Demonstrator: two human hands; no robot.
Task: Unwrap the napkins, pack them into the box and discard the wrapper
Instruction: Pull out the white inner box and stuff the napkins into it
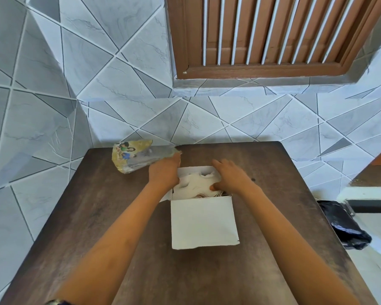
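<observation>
- The napkins [196, 183] lay in the open white box [204, 223] on the table [97, 216]. They looked soft and light, best pressed flat from above.
- The right hand [231, 177] rested on them, fingers fairly straight.
- The left hand [164, 171] gripped the wrapper [132, 158], a flimsy film, by its right end. Its long axis ran left-right.

The table [119, 216] is dark matt wood; the box [204, 223] is white matt card; the napkins [195, 186] soft paper; the wrapper [132, 157] glossy clear plastic

Left hand [164, 172] holds wrapper [133, 156], right hand [229, 176] presses napkins [194, 186]
</observation>
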